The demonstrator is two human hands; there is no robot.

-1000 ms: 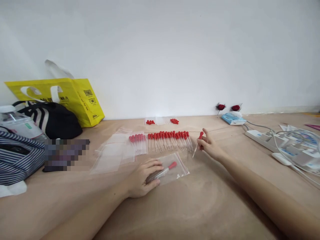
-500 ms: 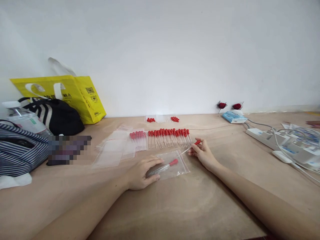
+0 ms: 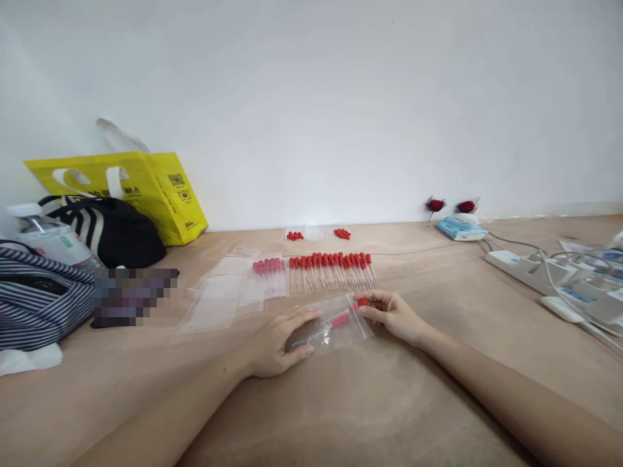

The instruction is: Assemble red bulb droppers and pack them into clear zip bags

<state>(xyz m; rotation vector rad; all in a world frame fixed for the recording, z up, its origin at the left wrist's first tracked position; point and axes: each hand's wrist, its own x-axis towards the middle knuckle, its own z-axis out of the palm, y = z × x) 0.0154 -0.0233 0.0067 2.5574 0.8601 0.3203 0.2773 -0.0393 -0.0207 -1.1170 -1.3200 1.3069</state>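
A clear zip-lock bag (image 3: 335,340) lies on the table in front of me, its opening to the right. My left hand (image 3: 280,340) holds its left end between thumb and fingers. One glass dropper with a red rubber bulb (image 3: 339,320) is inside the bag. At the opening, my right hand (image 3: 392,314) pinches a second dropper by its red bulb (image 3: 361,303), with the glass tube inside the bag. Just beyond, several droppers (image 3: 335,261) lie in a row, bulbs pointing away. Left of them, several more (image 3: 268,267) lie in or under a clear bag.
Flat clear bags (image 3: 214,301) overlap left of centre. Red bulbs (image 3: 342,233) lie on bags near the wall. At left are a yellow bag (image 3: 182,201), a black bag (image 3: 129,230), a bottle (image 3: 58,240) and a striped pouch (image 3: 43,298). A power strip (image 3: 520,266) with cables lies right.
My right hand has moved left and slightly nearer, sliding the second dropper's glass tube into the bag. Its bulb is now at the opening. My left hand has stayed on the bag.
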